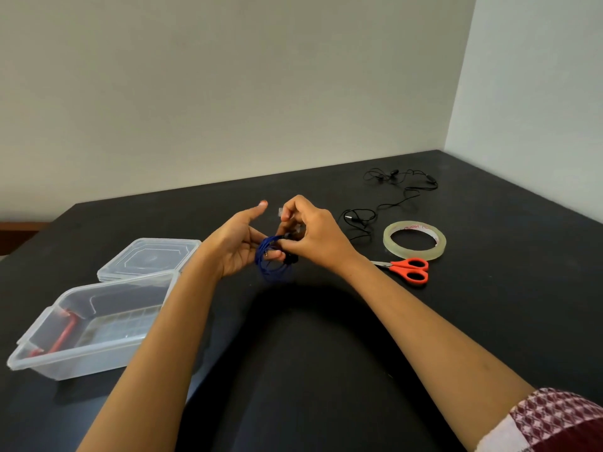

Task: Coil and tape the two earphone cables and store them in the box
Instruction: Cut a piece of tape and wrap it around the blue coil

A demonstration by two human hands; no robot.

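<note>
Your left hand (238,246) lies palm up with the thumb raised clear. Its fingers curl round the blue cable (272,272), already coiled, to keep the turns from springing apart. Your right hand (313,236) grips the top of the coil with its lower fingers. Its thumb and forefinger pinch what looks like a small clear strip of tape (280,212), probably ready to bind the bunch. The coil hangs over the middle of the table (489,305) as a narrow loop, its long axis dropping from your fingers toward the near edge.

The black earphones (404,190) lie loose near the far right corner, not yet coiled. The tape roll (414,254) and scissors (409,270) sit just beside your right wrist, within easy reach. The open box (98,353) waits at the left edge.
</note>
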